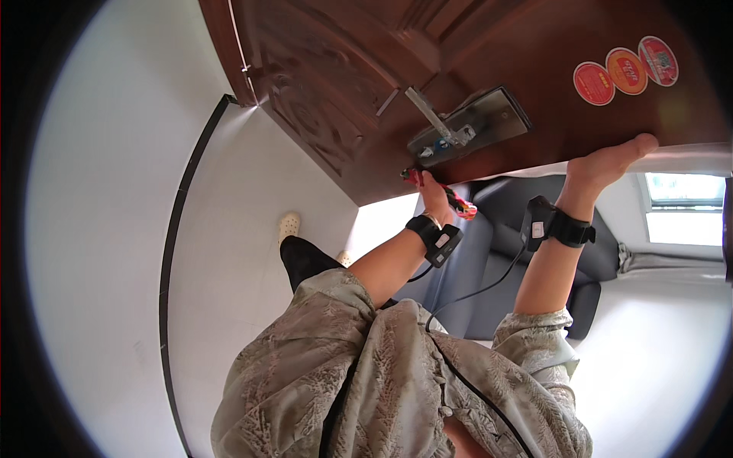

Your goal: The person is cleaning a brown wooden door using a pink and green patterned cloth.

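Observation:
A reddish-brown panelled door fills the upper part of the view. On it is a metal lever handle with a long backplate. My left hand, just below the handle near the door's edge, grips a small multicoloured bundle in red, black, yellow and green; its exact kind is unclear. Further right, my right hand is at the same door edge, its thumb stretched along it and its other fingers hidden. Both wrists wear black strapped devices, with cables running toward my body.
Behind the door edge stands a dark grey padded sofa. A window and a gathered curtain lie at the right. Black skirting runs along the white wall at the left. My cream clog is on the pale floor.

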